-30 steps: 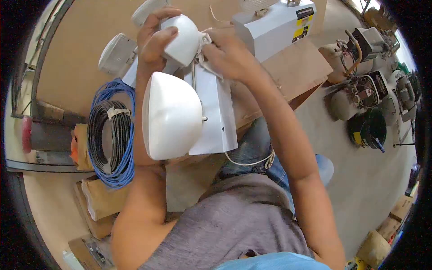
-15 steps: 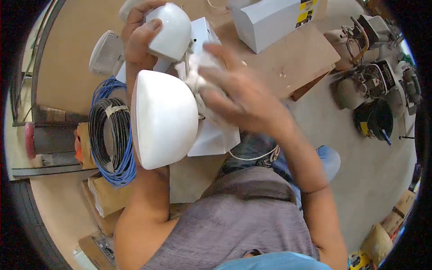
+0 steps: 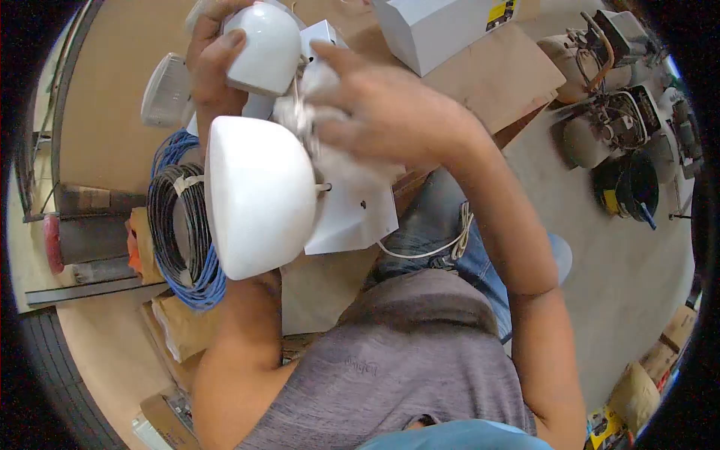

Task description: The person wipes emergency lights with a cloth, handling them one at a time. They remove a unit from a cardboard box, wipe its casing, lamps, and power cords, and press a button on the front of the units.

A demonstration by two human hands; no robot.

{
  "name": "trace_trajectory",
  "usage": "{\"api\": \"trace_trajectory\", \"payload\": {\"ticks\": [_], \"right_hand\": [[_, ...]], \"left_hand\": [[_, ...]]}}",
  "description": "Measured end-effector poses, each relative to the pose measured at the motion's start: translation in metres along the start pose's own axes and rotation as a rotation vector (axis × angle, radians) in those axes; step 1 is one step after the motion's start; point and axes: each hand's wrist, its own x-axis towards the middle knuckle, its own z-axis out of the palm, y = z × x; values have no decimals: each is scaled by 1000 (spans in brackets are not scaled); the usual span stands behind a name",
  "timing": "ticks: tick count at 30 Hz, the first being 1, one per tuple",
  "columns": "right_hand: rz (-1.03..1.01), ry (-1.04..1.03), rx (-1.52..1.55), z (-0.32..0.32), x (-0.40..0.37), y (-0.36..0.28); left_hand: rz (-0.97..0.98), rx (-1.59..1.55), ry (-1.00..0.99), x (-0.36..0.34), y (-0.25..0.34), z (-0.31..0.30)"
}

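Observation:
A white twin-head lamp unit fills the middle of the head view. My left hand (image 3: 214,64) is closed around its upper lamp head (image 3: 266,49), thumb on the near side. The larger-looking lower lamp head (image 3: 259,199) faces left, on a short stem from the white box-shaped body (image 3: 352,221). My right hand (image 3: 397,112), its fingers smeared by motion, presses a crumpled white cloth (image 3: 296,116) against the unit between the two heads. Part of the body is hidden behind that hand. Another lamp with a ribbed clear lens (image 3: 165,90) sits behind my left wrist.
Coils of blue and black cable (image 3: 184,225) lie at the left. An open white carton (image 3: 442,34) stands on a brown board (image 3: 495,82) at the back. Compressor-like machines (image 3: 600,120) and a black bucket (image 3: 626,187) are on the floor at right. A white cord (image 3: 420,255) hangs over my leg.
The lamp unit and my left hand have shifted slightly left and up in the view. My right hand has moved up and left with the cloth, showing more of the lower stem.

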Motion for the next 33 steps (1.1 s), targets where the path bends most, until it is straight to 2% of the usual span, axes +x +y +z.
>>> {"api": "trace_trajectory", "payload": {"ticks": [2,3,7,9,10,12,13,15,16,18,19,20,21,22,23,24,25,27,28,30,32,33], "right_hand": [[10,180,-157,3,16,19],[-1,178,-155,3,20,16],[41,196,-205,12,3,2],[-94,173,9,18,-18,4],[-96,174,14,21,-27,9],[-221,343,179,27,-47,21],[-220,345,184,24,-60,18],[339,511,936,15,-83,8],[353,523,940,28,-89,23],[191,922,-413,68,-90,63],[119,929,-358,76,-85,57],[32,949,-486,85,-71,57],[-55,962,-611,94,-57,54],[-48,964,-612,96,-39,39],[-44,896,93,95,-21,19],[-40,761,786,93,-11,10],[-39,768,781,102,-14,25],[21,715,98,126,-19,74],[29,721,90,118,-17,73],[394,528,435,102,-9,65],[294,447,-118,97,15,88],[281,410,2,78,36,99]], "left_hand": [[57,42,-16,3,-2,1],[109,86,-16,4,-2,1],[95,113,-43,3,1,2],[127,82,-13,3,-1,4],[125,87,-14,3,0,2],[53,120,-25,2,-1,-3],[49,124,-27,2,-1,-3],[-46,-2,-48,1,-2,-1],[-57,-9,-60,-10,-13,-2],[-94,-787,65,-41,-42,-14],[-98,-791,58,-38,-41,-9],[-104,-791,60,-67,-37,3],[-113,-789,65,-134,-4,35],[-119,-786,70,-128,-12,36],[-126,-783,75,-79,-45,21],[-131,-780,77,-81,-50,33],[-134,-779,78,-151,-4,30],[-132,-781,70,-119,-29,29],[-136,-784,69,-100,-45,32],[-153,-795,63,-88,-61,34],[-159,-798,66,-86,-70,25],[-168,-794,74,-86,-72,18]]}}
